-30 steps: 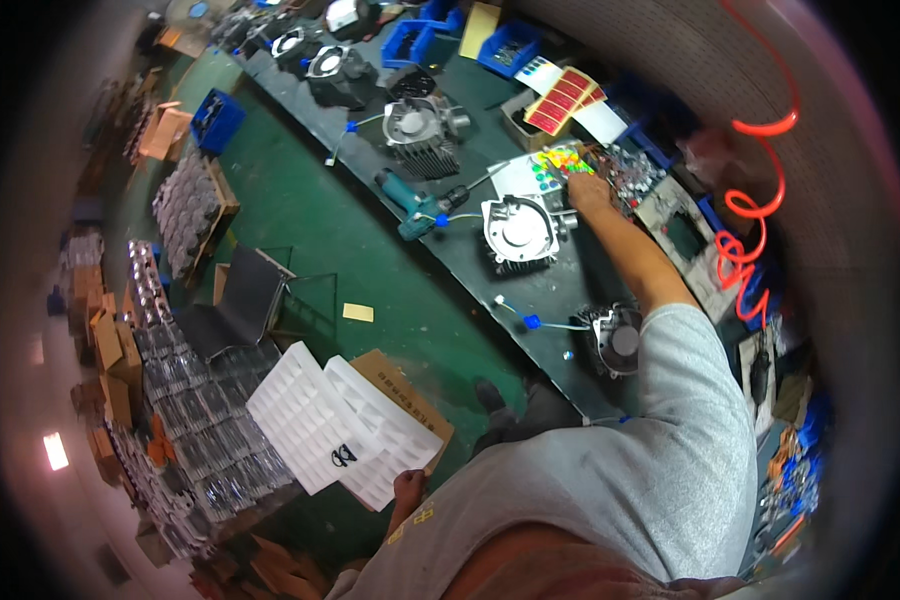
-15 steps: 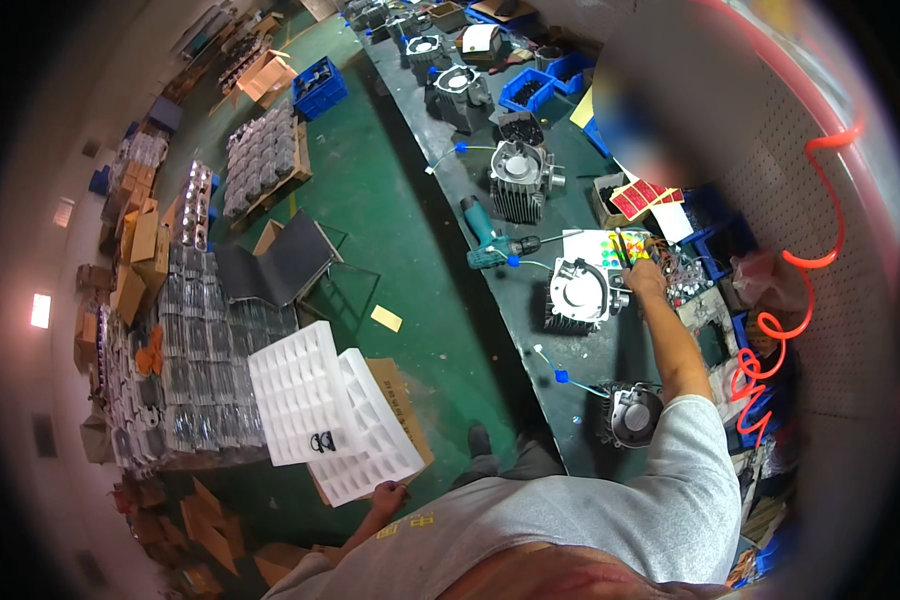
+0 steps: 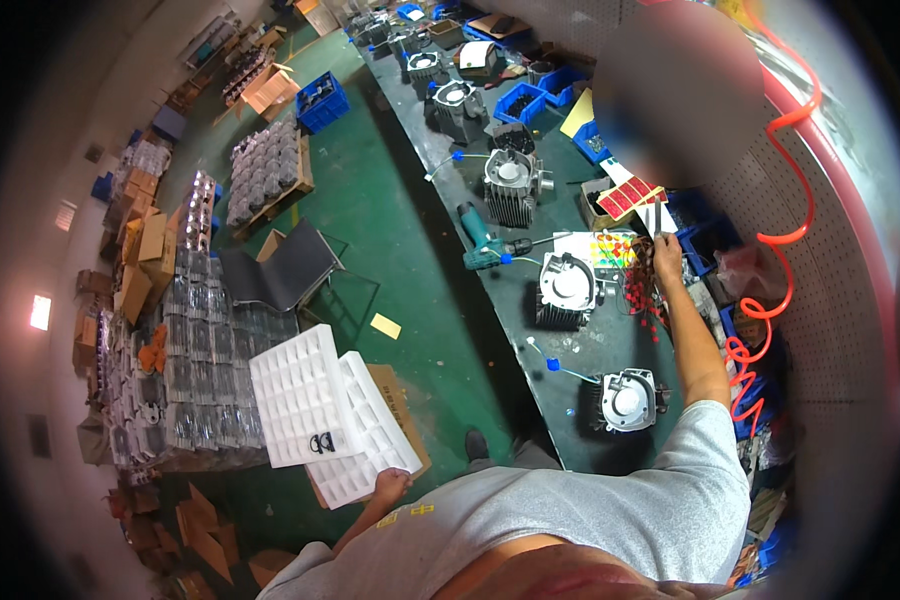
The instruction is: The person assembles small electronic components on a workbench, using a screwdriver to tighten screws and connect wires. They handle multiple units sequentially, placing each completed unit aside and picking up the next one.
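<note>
Over the right side of the bench, my right hand point(image 3: 667, 258) is closed round a slim grey tool point(image 3: 658, 216) pointing away from me. I cannot tell its exact kind. Beside that hand lie a sheet of coloured round stickers point(image 3: 610, 250) and a loose pile of small red and dark parts point(image 3: 638, 292). A finned metal engine cylinder point(image 3: 567, 286) stands left of them, and another finned metal part point(image 3: 628, 400) sits nearer to me. My left hand point(image 3: 393, 485) hangs low by the corner of a white foam tray point(image 3: 372, 450), fingers curled; their inside is hidden.
A teal power drill point(image 3: 480, 240) lies on the dark bench point(image 3: 530, 345). More cylinders point(image 3: 512, 185) and blue bins point(image 3: 520, 103) stand farther along. Red sticker sheets point(image 3: 630, 197) top a box. A coiled red air hose point(image 3: 790, 250) hangs at right; a black chair point(image 3: 280, 268) stands left.
My right hand has moved right and slightly away with the slim tool, uncovering small red parts on the bench. My left hand has risen slightly. The view has shifted a little.
</note>
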